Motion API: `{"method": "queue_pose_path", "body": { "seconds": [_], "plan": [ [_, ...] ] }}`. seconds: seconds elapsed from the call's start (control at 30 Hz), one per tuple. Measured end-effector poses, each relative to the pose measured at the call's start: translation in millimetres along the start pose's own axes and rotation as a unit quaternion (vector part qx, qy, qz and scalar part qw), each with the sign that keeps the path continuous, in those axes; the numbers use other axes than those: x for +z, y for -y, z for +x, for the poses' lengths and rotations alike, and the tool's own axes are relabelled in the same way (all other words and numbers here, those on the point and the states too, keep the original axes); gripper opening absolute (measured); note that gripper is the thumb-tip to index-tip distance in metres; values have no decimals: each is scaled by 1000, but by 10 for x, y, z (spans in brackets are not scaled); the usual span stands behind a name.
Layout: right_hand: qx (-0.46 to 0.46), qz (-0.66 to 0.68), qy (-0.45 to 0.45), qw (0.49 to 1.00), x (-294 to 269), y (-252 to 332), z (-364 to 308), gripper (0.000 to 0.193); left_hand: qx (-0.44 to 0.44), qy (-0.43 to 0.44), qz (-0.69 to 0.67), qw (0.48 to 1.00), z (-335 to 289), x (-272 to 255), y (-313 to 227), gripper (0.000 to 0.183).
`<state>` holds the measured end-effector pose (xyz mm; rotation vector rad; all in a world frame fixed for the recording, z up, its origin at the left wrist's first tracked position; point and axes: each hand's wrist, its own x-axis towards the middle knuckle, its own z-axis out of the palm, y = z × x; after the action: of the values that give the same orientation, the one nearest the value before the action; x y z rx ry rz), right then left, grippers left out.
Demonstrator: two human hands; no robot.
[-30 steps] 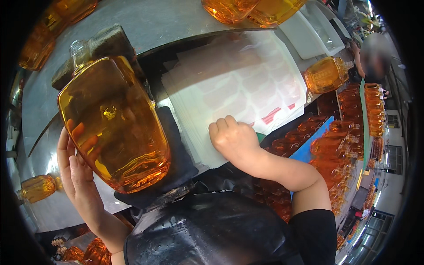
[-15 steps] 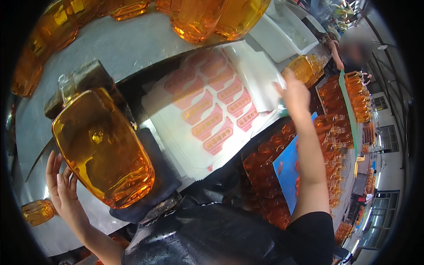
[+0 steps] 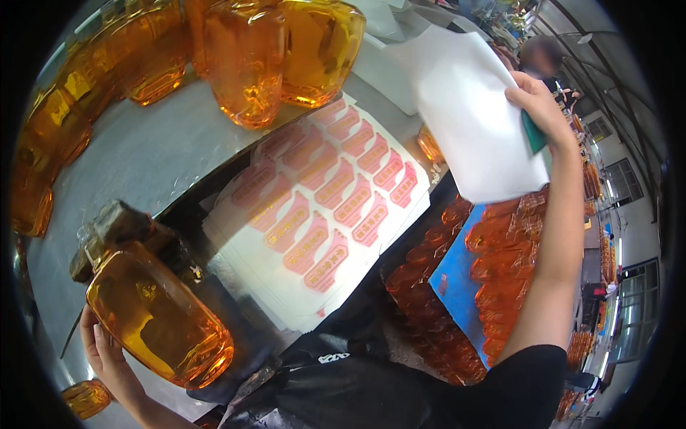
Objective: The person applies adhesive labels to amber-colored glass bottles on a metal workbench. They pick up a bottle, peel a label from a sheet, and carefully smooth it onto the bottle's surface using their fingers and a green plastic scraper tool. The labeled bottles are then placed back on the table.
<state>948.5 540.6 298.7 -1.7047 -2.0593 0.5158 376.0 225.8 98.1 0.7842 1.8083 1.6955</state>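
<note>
My right hand (image 3: 541, 107), raised at the right, pinches a white paper sheet (image 3: 475, 118) by its edge. A flat green piece (image 3: 532, 132) shows under that palm, partly hidden. On a dark padded rest, a large amber glass bottle (image 3: 161, 314) lies tilted, its clear neck against a worn block (image 3: 121, 225). My left hand (image 3: 107, 361) is at the bottle's left side with fingers stretched out; whether they press on the glass I cannot tell. Between the hands lies a stack of label sheets (image 3: 314, 207) printed with pink and gold labels.
Several amber bottles (image 3: 246, 64) stand along the far and left side of the metal table (image 3: 161, 154). A small amber bottle (image 3: 86, 398) lies at the near left. Rows of reddish bottles (image 3: 504, 250) and a blue board (image 3: 457, 275) are at right. Another person (image 3: 541, 57) is beyond.
My right hand has lifted the white sheet off the stack, up and to the right, uncovering more labels. My left hand has come closer to the bottle's side. The view has shifted.
</note>
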Motion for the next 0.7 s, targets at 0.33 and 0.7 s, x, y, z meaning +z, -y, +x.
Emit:
{"method": "queue_pose_path", "body": {
  "seconds": [0.33,0.7],
  "plan": [
    [-50,251,-130,958,-322,523,1656,49,62,30,93,993,-29,282,-206,34],
    [-39,-24,44,998,2156,-888,1527,35,51,9,108,993,-68,268,-131,29]
  ]
}}
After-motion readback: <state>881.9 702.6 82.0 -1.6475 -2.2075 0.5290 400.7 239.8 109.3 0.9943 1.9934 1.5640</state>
